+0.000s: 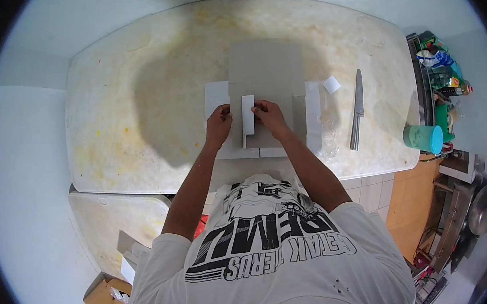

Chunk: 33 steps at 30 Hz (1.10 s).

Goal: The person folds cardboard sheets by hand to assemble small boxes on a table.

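Card handwork at a table; clock directions are taken from the strip, with the person at 6 o'clock. The white strip (pixel 249 115) is over the lower part of a grey board (pixel 265 64), its long axis from 12 to 6 and a narrow tail at its 6 o'clock end; whether it lies flat or is raised cannot be told. The right hand (pixel 269 115), at 3 o'clock, appears to pinch the strip's near edge between thumb and fingertips. The left hand (pixel 218 124), at 9 o'clock, is curled beside the board's edge, apart from the strip; whether it grips that edge cannot be told.

The step in hand is judged to be positioning or shaping the strip over the board. The next move would call for a light, steady pinch and a board kept from sliding.

White sheet (pixel 313 112) shows from beneath the board at 3 and 9 o'clock. The pale table (pixel 107 94) bears yellowish stains and a broad shadow toward 10. A scrap (pixel 331 84) lies between 2 and 3; the knife (pixel 357 109) rests at 3, its tip toward 12. A lidded tub (pixel 422 137) is between 3 and 4, beside a crowded rack. Farther out, a pan (pixel 484 204) is at 4, tiled floor (pixel 366 197) between 4 and 5, an open carton (pixel 98 299) between 7 and 8, and a second table (pixel 108 217) at 8. Pale walls surround the upper side.
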Tool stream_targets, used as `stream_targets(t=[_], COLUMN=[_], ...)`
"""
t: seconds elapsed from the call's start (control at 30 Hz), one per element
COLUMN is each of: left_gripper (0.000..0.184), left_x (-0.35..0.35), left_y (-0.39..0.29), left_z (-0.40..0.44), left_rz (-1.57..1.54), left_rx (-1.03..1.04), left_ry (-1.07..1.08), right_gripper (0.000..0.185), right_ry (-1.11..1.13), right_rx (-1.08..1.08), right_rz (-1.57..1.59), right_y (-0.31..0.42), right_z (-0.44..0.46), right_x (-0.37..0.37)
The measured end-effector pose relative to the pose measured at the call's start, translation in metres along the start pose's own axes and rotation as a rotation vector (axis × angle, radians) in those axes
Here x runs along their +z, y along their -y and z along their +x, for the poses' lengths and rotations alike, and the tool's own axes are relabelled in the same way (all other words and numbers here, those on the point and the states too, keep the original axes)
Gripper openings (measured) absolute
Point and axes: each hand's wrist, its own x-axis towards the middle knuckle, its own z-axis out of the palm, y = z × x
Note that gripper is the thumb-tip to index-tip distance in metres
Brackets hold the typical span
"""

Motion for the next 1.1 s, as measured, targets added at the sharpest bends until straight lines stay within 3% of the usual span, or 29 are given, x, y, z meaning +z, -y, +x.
stream_targets(t=[0.17, 0.27, 0.47, 0.57, 0.67, 0.77, 0.83, 0.87, 0.9, 0.97, 1.0, 1.03, 1.07, 1.1], left_gripper=[0.028, 0.028, 0.030, 0.036, 0.040, 0.037, 0.038, 0.039, 0.038, 0.035, 0.032, 0.030, 0.030, 0.032], left_x=[0.008, 0.017, 0.021, 0.019, 0.015, 0.009, 0.006, 0.004, 0.004, -0.002, 0.001, 0.011, 0.027, 0.037], left_y=[-0.008, -0.012, -0.030, -0.026, 0.000, -0.022, -0.023, -0.022, -0.020, -0.009, -0.009, -0.011, 0.007, -0.008], left_z=[-0.006, -0.012, -0.022, -0.024, -0.021, -0.028, -0.021, -0.017, -0.012, -0.001, -0.002, 0.000, 0.005, 0.006], left_rz=[0.092, 0.412, 0.455, 0.321, 0.414, 0.736, 0.884, 0.956, 0.810, 0.514, 0.537, 0.564, 0.537, 0.627], left_rx=[0.107, 0.425, 0.388, 0.293, 0.254, 0.461, 0.567, 0.616, 0.558, 0.417, 0.387, 0.344, 0.395, 0.127], left_ry=[-0.099, -0.005, 0.035, -0.033, -0.285, -0.268, -0.023, 0.105, 0.178, 0.281, 0.246, 0.188, 0.075, 0.144], right_gripper=[0.025, 0.023, 0.025, 0.024, 0.025, 0.026, 0.025, 0.024, 0.023, 0.040, 0.043, 0.045, 0.047, 0.048], right_ry=[-0.031, -0.024, -0.034, -0.063, -0.106, -0.053, 0.117, -0.037, -0.186, -0.548, -0.805, -0.727, -0.626, -0.454], right_rx=[-0.016, -0.018, -0.039, -0.067, -0.128, -0.268, -0.399, -0.429, -0.454, -0.391, -0.625, -0.547, -0.429, -0.357], right_rz=[-0.088, -0.088, -0.086, -0.163, -0.271, -0.430, -0.488, -0.499, -0.508, -0.163, -0.767, -0.913, -0.761, -0.702], right_y=[0.008, 0.006, 0.001, 0.010, 0.012, 0.026, 0.040, 0.046, 0.050, 0.063, 0.029, 0.015, -0.027, -0.018], right_z=[-0.006, -0.006, -0.006, -0.010, -0.012, -0.024, -0.036, -0.039, -0.042, -0.063, -0.042, -0.042, -0.029, -0.038], right_x=[0.003, 0.002, 0.001, 0.003, 0.007, 0.008, 0.004, -0.009, -0.032, -0.074, -0.108, -0.130, -0.157, -0.158])
